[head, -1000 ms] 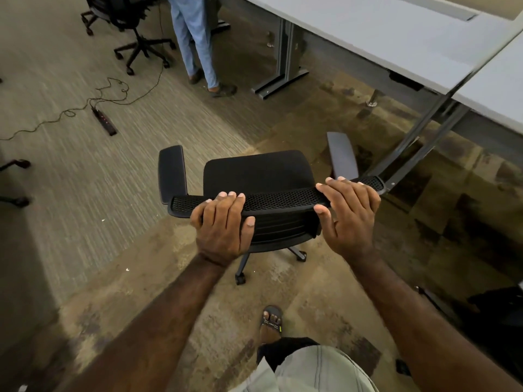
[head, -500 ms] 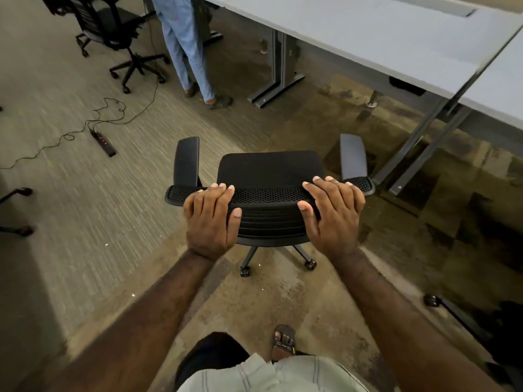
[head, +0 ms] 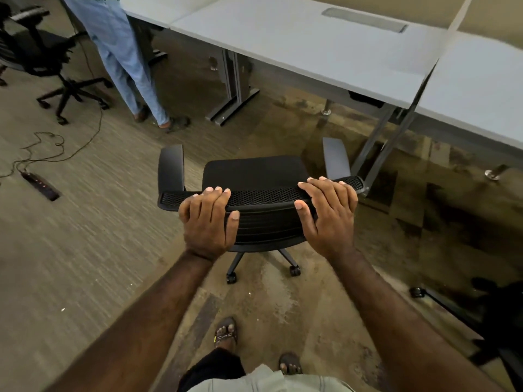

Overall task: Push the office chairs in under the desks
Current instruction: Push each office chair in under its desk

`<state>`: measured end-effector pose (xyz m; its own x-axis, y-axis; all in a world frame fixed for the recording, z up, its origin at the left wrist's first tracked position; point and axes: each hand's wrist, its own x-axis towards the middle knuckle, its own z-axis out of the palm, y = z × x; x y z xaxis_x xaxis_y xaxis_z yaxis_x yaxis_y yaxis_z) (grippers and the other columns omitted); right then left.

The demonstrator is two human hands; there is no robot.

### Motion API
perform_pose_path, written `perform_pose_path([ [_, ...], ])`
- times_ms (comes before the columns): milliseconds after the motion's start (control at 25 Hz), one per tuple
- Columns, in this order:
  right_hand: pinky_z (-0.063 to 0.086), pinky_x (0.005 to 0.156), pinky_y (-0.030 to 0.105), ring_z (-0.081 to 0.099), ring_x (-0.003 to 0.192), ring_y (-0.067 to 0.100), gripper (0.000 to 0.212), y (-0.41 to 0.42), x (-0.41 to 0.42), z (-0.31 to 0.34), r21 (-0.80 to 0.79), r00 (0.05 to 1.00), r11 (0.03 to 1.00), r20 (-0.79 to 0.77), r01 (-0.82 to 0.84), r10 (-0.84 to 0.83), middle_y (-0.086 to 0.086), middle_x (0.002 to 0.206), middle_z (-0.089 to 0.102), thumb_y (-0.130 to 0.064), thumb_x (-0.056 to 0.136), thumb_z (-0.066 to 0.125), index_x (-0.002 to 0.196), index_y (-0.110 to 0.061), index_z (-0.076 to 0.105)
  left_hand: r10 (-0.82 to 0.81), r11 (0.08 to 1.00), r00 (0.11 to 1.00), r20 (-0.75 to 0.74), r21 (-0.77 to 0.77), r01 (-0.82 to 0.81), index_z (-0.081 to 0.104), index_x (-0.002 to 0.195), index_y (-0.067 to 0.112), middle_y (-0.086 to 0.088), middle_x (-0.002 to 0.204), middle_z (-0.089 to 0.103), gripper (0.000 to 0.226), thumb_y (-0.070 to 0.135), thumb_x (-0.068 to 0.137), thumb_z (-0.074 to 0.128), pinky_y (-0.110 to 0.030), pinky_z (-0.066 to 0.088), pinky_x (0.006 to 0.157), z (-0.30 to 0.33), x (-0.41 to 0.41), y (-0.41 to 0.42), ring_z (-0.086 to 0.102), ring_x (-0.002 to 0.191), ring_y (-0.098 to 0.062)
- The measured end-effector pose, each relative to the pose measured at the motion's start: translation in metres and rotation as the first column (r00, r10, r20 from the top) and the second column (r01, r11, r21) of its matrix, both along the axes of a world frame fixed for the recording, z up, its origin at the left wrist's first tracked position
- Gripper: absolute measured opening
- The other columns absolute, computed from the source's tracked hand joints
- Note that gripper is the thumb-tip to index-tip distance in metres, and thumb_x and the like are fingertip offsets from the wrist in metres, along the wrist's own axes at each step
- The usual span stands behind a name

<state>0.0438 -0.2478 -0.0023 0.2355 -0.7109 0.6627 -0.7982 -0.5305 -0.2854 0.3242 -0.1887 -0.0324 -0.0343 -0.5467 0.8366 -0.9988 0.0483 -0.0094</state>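
A black office chair point(head: 254, 174) with a mesh backrest and two armrests stands on the carpet in front of me, its seat facing a long grey desk point(head: 311, 49). My left hand point(head: 208, 222) grips the left part of the backrest's top edge, fingers curled over it. My right hand point(head: 328, 213) grips the right part of the same edge, thumb on the near side. The chair's right armrest is close to the slanted desk leg point(head: 376, 154). The seat is short of the desk's edge.
A person in blue trousers point(head: 124, 66) stands at the desk to the far left. Another black chair point(head: 42, 60) is beyond them. A power strip point(head: 41, 185) with a cable lies on the floor at left. A dark chair base point(head: 481, 315) is at right.
The chair has rolled forward toward the desk and swung to face it more squarely; I stepped after it. Both hands kept their grip on the backrest.
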Motion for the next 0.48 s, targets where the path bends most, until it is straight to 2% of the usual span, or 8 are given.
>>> perform_pose_path([
  [160, 0.022, 0.128, 0.044, 0.053, 0.139, 0.022, 0.050, -0.026, 0.030, 0.003, 0.032, 0.997, 0.997, -0.024, 0.077, -0.076, -0.004, 0.140, 0.065, -0.057, 0.113, 0.043, 0.139, -0.023, 0.068, -0.056, 0.998, 0.998, -0.018, 0.036, 0.057, 0.068, 0.132, 0.010, -0.009, 0.129, 0.070, 0.046, 0.040, 0.104, 0.048, -0.047, 0.037, 0.111, 0.007, 0.029, -0.041, 0.063, 0.122, -0.029],
  [320, 0.020, 0.131, 0.049, 0.051, 0.142, 0.024, 0.059, -0.053, 0.057, 0.007, 0.073, 0.987, 0.987, -0.081, 0.144, -0.138, -0.001, 0.143, 0.061, -0.066, 0.109, 0.043, 0.143, -0.022, 0.063, -0.154, 0.976, 0.985, -0.082, 0.141, 0.164, 0.069, 0.136, 0.010, -0.008, 0.133, 0.071, 0.045, 0.039, 0.106, 0.050, -0.046, 0.038, 0.113, 0.021, 0.057, -0.078, 0.065, 0.126, -0.030],
  [480, 0.013, 0.133, 0.043, 0.049, 0.143, 0.025, 0.062, -0.084, 0.078, 0.012, 0.089, 0.971, 0.972, -0.120, 0.218, -0.206, 0.000, 0.144, 0.059, -0.068, 0.109, 0.041, 0.145, -0.021, 0.061, -0.273, 0.937, 0.944, -0.184, 0.172, 0.304, 0.069, 0.137, 0.011, -0.006, 0.137, 0.071, 0.041, 0.034, 0.109, 0.052, -0.045, 0.041, 0.113, 0.031, 0.083, -0.121, 0.064, 0.129, -0.027],
])
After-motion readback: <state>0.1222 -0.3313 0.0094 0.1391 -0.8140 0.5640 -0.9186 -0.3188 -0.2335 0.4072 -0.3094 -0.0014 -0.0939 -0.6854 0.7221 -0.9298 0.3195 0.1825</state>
